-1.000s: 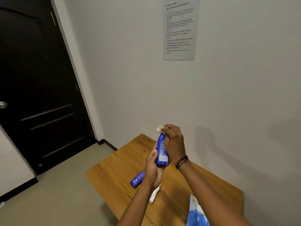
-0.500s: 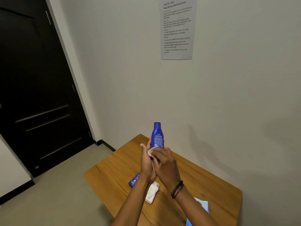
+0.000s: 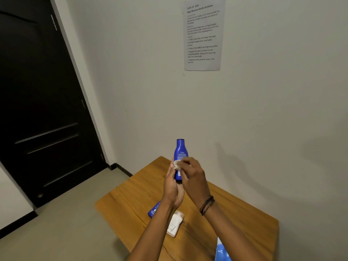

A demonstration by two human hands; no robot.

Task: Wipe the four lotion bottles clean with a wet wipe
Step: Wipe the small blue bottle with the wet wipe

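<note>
I hold a dark blue lotion bottle point(image 3: 180, 151) upright above the wooden table point(image 3: 131, 196). My left hand point(image 3: 172, 185) grips its lower part, which is hidden by my fingers. My right hand point(image 3: 194, 176) presses a bunched white wet wipe point(image 3: 177, 164) against the middle of the bottle. A second blue bottle point(image 3: 153, 210) lies on the table, mostly covered by my left forearm. A white bottle point(image 3: 175, 223) lies on its side beside it.
A blue wipe packet point(image 3: 222, 251) sits at the table's near right edge. The table stands against a pale wall with a printed sheet point(image 3: 203, 34) taped up. A black door point(image 3: 37, 110) is at left, with grey floor below.
One second ago the wipe was at the bottle's cap. It slid down to the base, and now sits a little higher, at mid-body. The view has shifted slightly.
</note>
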